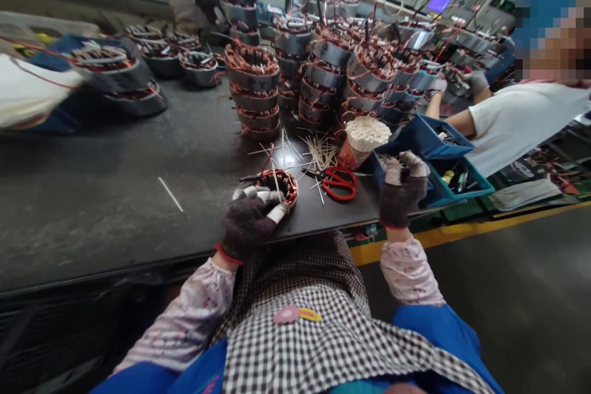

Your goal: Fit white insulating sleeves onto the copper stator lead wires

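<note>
My left hand (249, 221), in a dark glove with white-wrapped fingertips, grips the near left side of a motor stator (290, 189) lying at the table's front edge. Copper windings ring the stator, and a thin white strip (276, 180) stands up out of it. My right hand (402, 189), gloved the same way, is raised at the edge of a blue bin (429, 194); its fingers are curled, and what they hold, if anything, is hidden. Between my hands lie red-handled scissors (339, 183). Behind them stands a cup (351, 154) packed with white sticks (368, 132).
Stacked stators (253, 83) fill the back of the dark table (115, 197). Loose white strips (323, 152) lie near the scissors, and one strip (170, 194) lies farther left. Blue bins (480, 188) stand at right beside a co-worker's white sleeve (521, 117). Another gloved hand (207, 3) is at the back.
</note>
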{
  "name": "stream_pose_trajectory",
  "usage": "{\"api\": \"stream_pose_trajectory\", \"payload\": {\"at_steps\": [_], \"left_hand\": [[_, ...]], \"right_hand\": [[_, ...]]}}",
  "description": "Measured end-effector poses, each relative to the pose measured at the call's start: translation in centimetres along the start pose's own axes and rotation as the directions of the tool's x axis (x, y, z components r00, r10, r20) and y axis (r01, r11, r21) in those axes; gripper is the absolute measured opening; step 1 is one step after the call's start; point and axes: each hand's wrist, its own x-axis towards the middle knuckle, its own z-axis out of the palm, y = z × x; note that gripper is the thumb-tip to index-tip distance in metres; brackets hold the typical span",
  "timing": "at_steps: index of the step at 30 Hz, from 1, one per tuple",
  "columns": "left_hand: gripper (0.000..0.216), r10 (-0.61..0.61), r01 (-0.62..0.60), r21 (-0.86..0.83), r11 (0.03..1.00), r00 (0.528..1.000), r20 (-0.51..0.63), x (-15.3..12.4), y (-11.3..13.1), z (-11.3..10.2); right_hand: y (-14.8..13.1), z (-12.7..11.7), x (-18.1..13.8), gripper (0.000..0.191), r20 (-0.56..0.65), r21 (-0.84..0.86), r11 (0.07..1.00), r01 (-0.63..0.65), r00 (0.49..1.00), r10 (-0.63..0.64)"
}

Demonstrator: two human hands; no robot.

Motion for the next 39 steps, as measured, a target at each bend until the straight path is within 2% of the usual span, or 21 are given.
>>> {"api": "stream_pose_trajectory", "payload": {"at_steps": [1,2,4,5,6,7,9,12,14,15,20,21,25,26,29,31,33,36,37,38,39], "left_hand": [[0.02,0.0,0.0,0.005,1.0,1.0,0.011,0.0,0.1,0.0],[0.021,-0.004,0.004,0.012,1.0,1.0,0.024,0.1,0.2,0.0],[0.022,-0.018,0.016,0.024,1.0,0.998,0.062,0.2,0.7,0.0],[0.022,-0.023,0.021,0.026,0.999,0.997,0.077,0.2,0.9,0.0],[0.022,-0.028,0.026,0.025,0.999,0.996,0.086,0.2,1.1,0.0],[0.022,-0.031,0.03,0.016,0.999,0.996,0.085,0.1,1.3,0.0],[0.027,-0.03,0.032,-0.021,0.999,0.998,0.063,-0.2,1.2,-0.1],[0.05,-0.017,0.018,-0.081,0.997,1.0,0.013,-1.2,0.4,-0.2],[0.061,-0.006,0.006,-0.085,0.996,1.0,0.005,-1.9,-0.3,-0.3],[0.063,-0.005,0.005,-0.08,0.997,1.0,0.006,-2.3,-0.7,-0.2],[0.06,-0.028,0.027,-0.078,0.997,0.999,-0.015,-2.9,-1.2,0.4],[0.058,-0.031,0.029,-0.087,0.996,0.999,-0.015,-2.9,-1.2,0.4],[0.055,-0.049,0.051,-0.113,0.992,0.999,0.021,-2.9,-1.3,0.4],[0.056,-0.05,0.052,-0.113,0.992,0.998,0.024,-2.9,-1.3,0.3],[0.057,-0.014,0.013,-0.117,0.993,1.0,-0.001,-2.9,-1.4,0.3],[0.056,0.012,-0.014,-0.118,0.993,1.0,-0.019,-3.0,-1.3,0.3],[0.054,0.008,-0.01,-0.106,0.994,1.0,-0.021,-3.0,-1.2,0.2],[0.054,-0.024,0.023,-0.085,0.996,1.0,-0.017,-3.1,-1.0,0.0],[0.056,-0.029,0.028,-0.083,0.996,0.999,-0.014,-3.2,-1.0,0.0],[0.057,-0.033,0.032,-0.082,0.996,0.999,-0.013,-3.2,-1.0,0.0],[0.058,-0.037,0.036,-0.081,0.996,0.999,-0.013,-3.3,-1.0,-0.1]], "right_hand": [[-0.3,-0.6,-0.6,0.043,0.129,-0.071,0.99,0.123,0.985,-0.113],[-0.8,-0.9,-1.1,0.044,0.322,-0.129,0.957,0.259,0.924,-0.206],[-2.1,-0.4,-1.4,0.046,0.692,-0.177,0.856,0.485,0.68,-0.243],[-2.8,0.3,-1.2,0.048,0.803,-0.179,0.812,0.556,0.559,-0.206],[-3.4,1.2,-0.8,0.048,0.863,-0.179,0.782,0.597,0.477,-0.167],[-3.9,2.2,-0.3,0.047,0.893,-0.174,0.766,0.619,0.427,-0.142],[-4.6,4.1,1.0,0.045,0.919,-0.15,0.75,0.644,0.37,-0.134],[-4.6,5.4,2.8,0.056,0.951,-0.106,0.718,0.687,0.282,-0.13],[-4.1,5.2,3.4,0.054,0.957,-0.086,0.719,0.689,0.258,-0.133],[-3.9,4.8,3.6,0.05,0.954,-0.085,0.727,0.682,0.265,-0.138],[-3.7,1.4,2.4,0.037,0.896,-0.108,0.778,0.619,0.4,-0.194],[-3.9,0.6,2.0,0.037,0.894,-0.071,0.795,0.603,0.392,-0.217],[-5.9,-2.3,0.5,0.042,0.935,0.066,0.83,0.553,0.255,-0.245],[-6.5,-2.7,0.2,0.047,0.942,0.046,0.818,0.573,0.248,-0.227],[-8.0,-3.1,-0.3,0.062,0.929,-0.022,0.772,0.636,0.299,-0.219],[-8.3,-2.8,-0.2,0.063,0.928,-0.011,0.774,0.633,0.294,-0.228],[-8.0,-2.1,0.2,0.055,0.956,0.024,0.819,0.573,0.225,-0.186],[-7.1,-1.0,0.8,0.039,0.991,0.087,0.924,0.374,0.064,-0.119],[-6.9,-0.7,0.8,0.036,0.991,0.093,0.938,0.335,0.056,-0.118],[-7.0,-0.3,0.8,0.036,0.988,0.087,0.937,0.339,0.089,-0.124],[-7.1,0.1,0.7,0.04,0.979,0.065,0.92,0.386,0.152,-0.133]]}}
